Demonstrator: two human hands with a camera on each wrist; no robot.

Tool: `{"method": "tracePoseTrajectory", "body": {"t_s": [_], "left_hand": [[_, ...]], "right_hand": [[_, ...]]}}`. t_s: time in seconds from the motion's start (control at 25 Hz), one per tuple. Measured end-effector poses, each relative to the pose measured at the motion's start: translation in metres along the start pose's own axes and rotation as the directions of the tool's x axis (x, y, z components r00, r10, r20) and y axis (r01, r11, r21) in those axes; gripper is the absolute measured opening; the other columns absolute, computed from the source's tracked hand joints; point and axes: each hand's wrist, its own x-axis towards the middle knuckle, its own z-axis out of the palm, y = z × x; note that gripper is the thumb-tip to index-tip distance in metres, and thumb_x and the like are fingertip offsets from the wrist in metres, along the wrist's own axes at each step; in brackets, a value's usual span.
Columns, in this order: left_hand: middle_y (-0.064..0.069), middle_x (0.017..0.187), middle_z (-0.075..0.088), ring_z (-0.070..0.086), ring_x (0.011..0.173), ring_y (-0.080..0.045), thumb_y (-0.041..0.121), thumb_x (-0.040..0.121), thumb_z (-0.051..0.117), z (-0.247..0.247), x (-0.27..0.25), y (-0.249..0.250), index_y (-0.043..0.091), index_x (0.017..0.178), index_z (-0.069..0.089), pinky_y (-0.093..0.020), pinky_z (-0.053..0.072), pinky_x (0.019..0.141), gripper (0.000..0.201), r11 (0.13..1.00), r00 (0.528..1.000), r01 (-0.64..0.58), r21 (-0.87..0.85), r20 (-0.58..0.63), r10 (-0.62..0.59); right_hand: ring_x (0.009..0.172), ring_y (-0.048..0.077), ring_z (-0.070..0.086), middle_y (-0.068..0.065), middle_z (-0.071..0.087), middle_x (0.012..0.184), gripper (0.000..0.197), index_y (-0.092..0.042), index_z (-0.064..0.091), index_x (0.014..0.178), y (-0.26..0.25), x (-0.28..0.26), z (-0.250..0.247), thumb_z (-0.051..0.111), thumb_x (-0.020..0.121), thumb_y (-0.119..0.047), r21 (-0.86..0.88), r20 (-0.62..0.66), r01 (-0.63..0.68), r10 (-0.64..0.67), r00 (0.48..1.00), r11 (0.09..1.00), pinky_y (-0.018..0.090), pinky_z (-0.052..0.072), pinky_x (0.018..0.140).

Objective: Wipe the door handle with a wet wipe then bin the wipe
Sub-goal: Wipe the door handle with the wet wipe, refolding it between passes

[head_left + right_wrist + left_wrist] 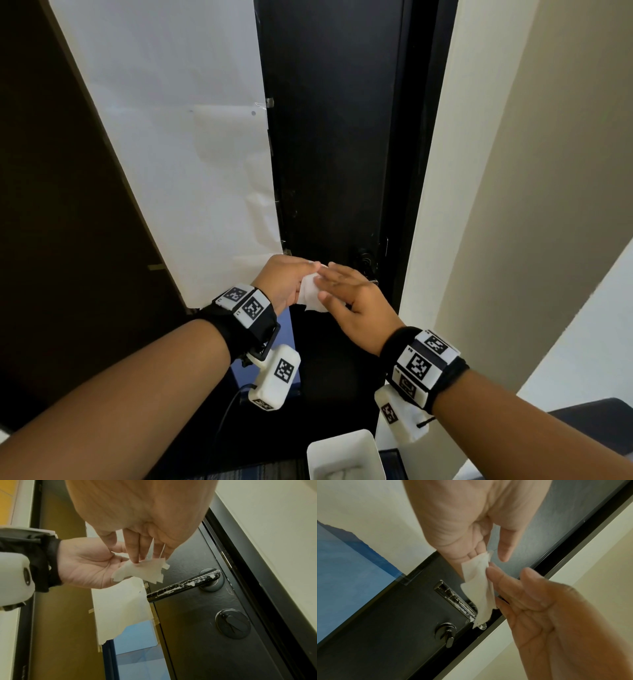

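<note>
A white wet wipe hangs between my two hands in front of a black door. My left hand holds the wipe at its fingers, palm turned toward the right hand. My right hand has straight fingers, their tips touching the wipe. The black lever handle, streaked with white smears, juts out just below and behind the wipe; neither hand touches it. In the head view my hands hide most of the handle. A white bin stands on the floor below my right wrist.
A round thumb-turn lock sits below the handle. White paper is taped over the panel left of the door, with a blue surface under its torn edge. A cream wall borders the door frame on the right.
</note>
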Motion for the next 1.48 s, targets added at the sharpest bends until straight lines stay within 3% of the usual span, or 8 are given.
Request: {"method": "tracePoseTrajectory", "body": {"t_s": [0.2,0.36,0.76,0.84,1.0,1.08,1.24,1.48], "left_hand": [[-0.028,0.106,0.068,0.068,0.096,-0.037,0.005,0.091,0.056,0.004,-0.001,0.004,-0.001,0.105,0.066,-0.045,0.057,0.086,0.018,0.992,0.995,-0.098,0.084,0.014,0.097],[-0.023,0.099,0.071,0.068,0.095,-0.036,0.009,0.087,0.063,0.008,0.003,0.008,0.004,0.097,0.070,-0.047,0.055,0.089,0.013,0.976,0.986,-0.164,0.145,0.011,0.164],[-0.008,0.089,0.073,0.069,0.091,-0.027,0.019,0.084,0.068,0.009,0.018,0.007,0.019,0.086,0.074,-0.051,0.054,0.090,0.006,0.915,0.954,-0.282,0.287,-0.015,0.299],[-0.003,0.103,0.071,0.066,0.101,-0.018,0.023,0.088,0.063,0.008,0.019,0.013,0.019,0.105,0.070,-0.043,0.051,0.097,0.019,0.784,0.906,-0.383,0.488,0.031,0.423],[0.000,0.152,0.038,0.027,0.142,-0.016,0.041,0.095,0.042,-0.008,0.021,0.038,0.018,0.142,0.039,-0.037,0.026,0.116,0.053,-0.111,0.680,-0.514,0.851,0.483,0.552],[-0.002,0.160,0.017,0.008,0.148,-0.018,0.047,0.095,0.033,-0.016,0.029,0.048,0.017,0.149,0.023,-0.040,0.015,0.120,0.063,-0.348,0.663,-0.459,0.818,0.576,0.478],[-0.007,0.162,-0.003,-0.006,0.149,-0.022,0.056,0.094,0.023,-0.025,0.049,0.053,0.012,0.151,0.005,-0.043,0.005,0.121,0.074,-0.504,0.732,-0.313,0.805,0.543,0.412],[-0.008,0.161,-0.012,-0.010,0.148,-0.022,0.064,0.092,0.012,-0.034,0.068,0.044,0.009,0.151,-0.002,-0.040,-0.003,0.119,0.081,-0.578,0.733,-0.255,0.776,0.544,0.407]], "right_hand": [[0.121,0.007,0.050,-0.005,0.057,0.133,0.043,-0.022,0.057,0.129,-0.001,0.006,-0.007,0.065,0.087,-0.024,0.265,-0.301,-0.153,0.233,0.925,0.952,0.024,0.042,0.102],[0.101,0.022,0.067,0.010,0.069,0.109,0.041,-0.012,0.059,0.123,-0.003,0.017,-0.014,0.069,0.084,-0.021,0.753,-0.063,-0.308,0.530,0.846,0.582,0.027,0.055,0.077],[0.086,0.030,0.068,0.018,0.069,0.090,0.010,-0.005,0.069,0.082,0.003,0.024,-0.018,0.073,0.080,-0.015,0.843,0.034,-0.289,0.491,0.871,0.454,0.040,0.056,0.078],[0.082,0.029,0.065,0.015,0.067,0.087,0.013,-0.014,0.064,0.071,0.006,0.025,-0.022,0.072,0.081,-0.016,0.852,0.012,-0.290,0.539,0.843,0.436,0.036,0.053,0.065],[0.080,0.028,0.063,0.011,0.062,0.093,0.014,-0.020,0.057,0.074,0.016,0.034,-0.043,0.067,0.084,-0.024,0.721,-0.257,-0.290,0.631,0.732,0.630,0.032,0.050,0.054],[0.077,0.021,0.062,0.004,0.062,0.090,0.010,-0.021,0.057,0.080,0.021,0.037,-0.057,0.063,0.086,-0.026,0.559,-0.430,-0.293,0.574,0.696,0.775,0.029,0.050,0.055],[0.075,0.000,0.058,-0.012,0.062,0.085,0.012,-0.025,0.064,0.100,0.032,0.036,-0.070,0.054,0.094,-0.023,0.245,-0.522,-0.291,0.379,0.764,0.925,0.014,0.046,0.067],[0.107,0.015,0.063,0.004,0.068,0.118,0.030,-0.019,0.064,0.123,0.063,0.023,-0.036,0.053,0.096,-0.019,0.148,-0.336,-0.326,0.358,0.871,0.934,0.019,0.042,0.095]]}}
